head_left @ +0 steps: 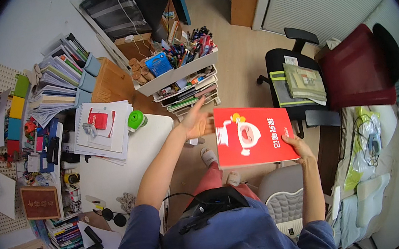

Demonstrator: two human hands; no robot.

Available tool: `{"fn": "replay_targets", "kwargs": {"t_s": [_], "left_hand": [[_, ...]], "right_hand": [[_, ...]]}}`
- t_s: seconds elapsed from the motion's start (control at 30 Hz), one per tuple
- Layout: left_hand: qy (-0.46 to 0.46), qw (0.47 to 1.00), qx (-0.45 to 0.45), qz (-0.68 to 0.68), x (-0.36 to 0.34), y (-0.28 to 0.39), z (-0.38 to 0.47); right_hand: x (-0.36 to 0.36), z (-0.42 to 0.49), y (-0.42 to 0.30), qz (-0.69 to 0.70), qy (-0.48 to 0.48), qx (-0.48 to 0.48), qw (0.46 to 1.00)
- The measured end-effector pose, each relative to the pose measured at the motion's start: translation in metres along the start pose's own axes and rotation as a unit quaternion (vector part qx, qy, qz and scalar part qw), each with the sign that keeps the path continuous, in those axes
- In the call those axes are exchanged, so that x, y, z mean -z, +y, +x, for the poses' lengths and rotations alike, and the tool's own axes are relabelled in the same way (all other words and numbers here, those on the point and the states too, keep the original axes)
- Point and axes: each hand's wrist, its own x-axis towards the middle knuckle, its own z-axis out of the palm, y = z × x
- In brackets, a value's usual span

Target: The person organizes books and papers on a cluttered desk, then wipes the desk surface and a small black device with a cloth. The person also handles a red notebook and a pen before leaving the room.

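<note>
A red notebook [254, 136] with a white cartoon figure and printed writing on its cover is held out in front of me. My right hand [299, 147] grips its right edge, thumb on the cover and the other fingers hidden beneath. Beside the left edge, my left hand [198, 121] is spread, fingers apart and nothing in it; it appears separate from the notebook. Below and left of that hand stands a white desk [142, 151]. On the desk, a green-lidded container [137, 120] is next to stacked papers and a spiral pad [83, 125] topped by a small red packet [98, 120].
A white rolling cart [179, 74] full of pens stands ahead. To the right, a black office chair [275, 64] bears folders [304, 81]. A grey padded chair [282, 193] is close by my right side. Sunglasses [114, 215] lie on the desk near stacked books [64, 235].
</note>
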Motion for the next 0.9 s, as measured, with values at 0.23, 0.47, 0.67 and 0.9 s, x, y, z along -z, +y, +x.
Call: {"fn": "replay_targets", "kwargs": {"t_s": [0.23, 0.47, 0.67, 0.9], "left_hand": [[0.269, 0.838, -0.097, 0.466, 0.100, -0.063, 0.039], [0.159, 0.918, -0.124, 0.340, 0.089, 0.013, 0.039], [0.259, 0.799, 0.033, 0.541, 0.175, 0.035, 0.089], [0.494, 0.598, -0.016, 0.631, 0.235, 0.040, 0.140]], "right_hand": [[-0.071, 0.033, 0.017, -0.151, 0.016, 0.035, 0.988], [-0.054, 0.083, 0.051, 0.040, -0.009, -0.219, 0.975], [-0.086, 0.147, 0.080, 0.098, 0.042, -0.094, 0.990], [-0.116, 0.207, 0.110, -0.067, 0.120, 0.000, 0.990]]}}
